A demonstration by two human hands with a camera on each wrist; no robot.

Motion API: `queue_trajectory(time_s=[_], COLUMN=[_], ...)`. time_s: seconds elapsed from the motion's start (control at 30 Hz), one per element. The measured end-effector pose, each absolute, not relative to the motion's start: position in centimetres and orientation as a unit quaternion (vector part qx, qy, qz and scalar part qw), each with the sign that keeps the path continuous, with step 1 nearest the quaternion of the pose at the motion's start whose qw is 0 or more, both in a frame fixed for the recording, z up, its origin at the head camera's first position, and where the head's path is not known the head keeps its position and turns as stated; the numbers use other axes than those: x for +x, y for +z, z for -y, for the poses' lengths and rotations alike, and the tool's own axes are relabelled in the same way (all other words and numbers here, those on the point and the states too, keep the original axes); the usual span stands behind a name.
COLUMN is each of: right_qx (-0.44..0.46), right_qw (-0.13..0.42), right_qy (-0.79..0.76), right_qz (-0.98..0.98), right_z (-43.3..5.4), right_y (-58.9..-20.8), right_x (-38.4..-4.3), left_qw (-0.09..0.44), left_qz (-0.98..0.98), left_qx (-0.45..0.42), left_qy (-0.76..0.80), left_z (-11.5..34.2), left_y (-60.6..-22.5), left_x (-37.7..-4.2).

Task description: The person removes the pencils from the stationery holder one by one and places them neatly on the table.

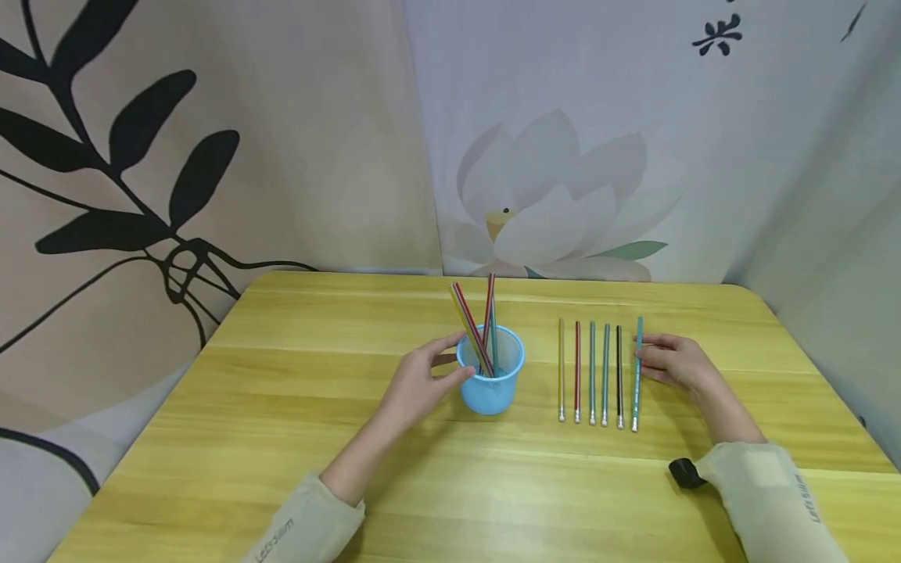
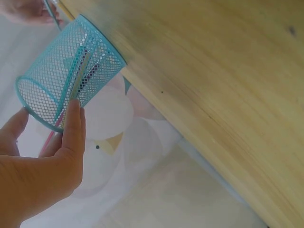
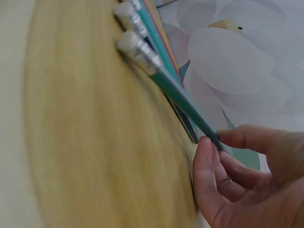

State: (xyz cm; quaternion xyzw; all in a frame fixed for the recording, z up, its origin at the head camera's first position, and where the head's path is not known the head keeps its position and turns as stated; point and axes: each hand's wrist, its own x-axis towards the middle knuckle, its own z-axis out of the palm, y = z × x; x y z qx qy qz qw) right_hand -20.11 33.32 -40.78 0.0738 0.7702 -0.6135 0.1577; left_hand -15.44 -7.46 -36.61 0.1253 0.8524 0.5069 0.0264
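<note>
A light blue mesh pencil cup (image 1: 488, 397) stands upright on the table, with several pencils (image 1: 468, 319) leaning inside it. My left hand (image 1: 417, 383) holds the cup near its rim, thumb and fingers spread around the side. In the left wrist view the mesh wall (image 2: 52, 71) shows between thumb and fingers. On the right, my right hand (image 1: 681, 363) pinches a teal pencil (image 1: 637, 403) between thumb and fingertips, away from its eraser end. The right wrist view shows this pencil's white eraser (image 3: 127, 42) close to the tabletop; whether it touches is unclear.
Several pencils lie side by side between the cup and the right hand: a yellow one (image 1: 561, 367), a red one (image 1: 577, 371), teal ones (image 1: 605, 375) and a black one (image 1: 619, 375). The wooden table (image 1: 281, 438) meets a printed curtain (image 1: 338, 156) at its back edge.
</note>
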Motion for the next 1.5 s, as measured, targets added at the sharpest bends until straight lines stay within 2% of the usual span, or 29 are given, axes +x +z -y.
queue_trajectory(time_s=[0.73,1.17,1.5], right_qx=[0.092,0.095,0.059], right_qw=[0.142,0.137,0.064], right_qy=[-0.521,-0.522,-0.532], right_qz=[-0.836,-0.837,-0.842], right_z=[-32.0,-32.1,-31.0], right_y=[-41.7,-41.2,-39.7], right_x=[-20.4,-20.8,-20.3], left_qw=[0.027,0.028,0.03], left_qz=[-0.856,-0.851,-0.853], left_qx=[0.109,0.115,0.122], left_qy=[0.505,0.512,0.507], left_z=[7.6,7.5,7.4], left_y=[-37.0,-36.8,-36.6], left_x=[-14.9,-15.3,-15.5])
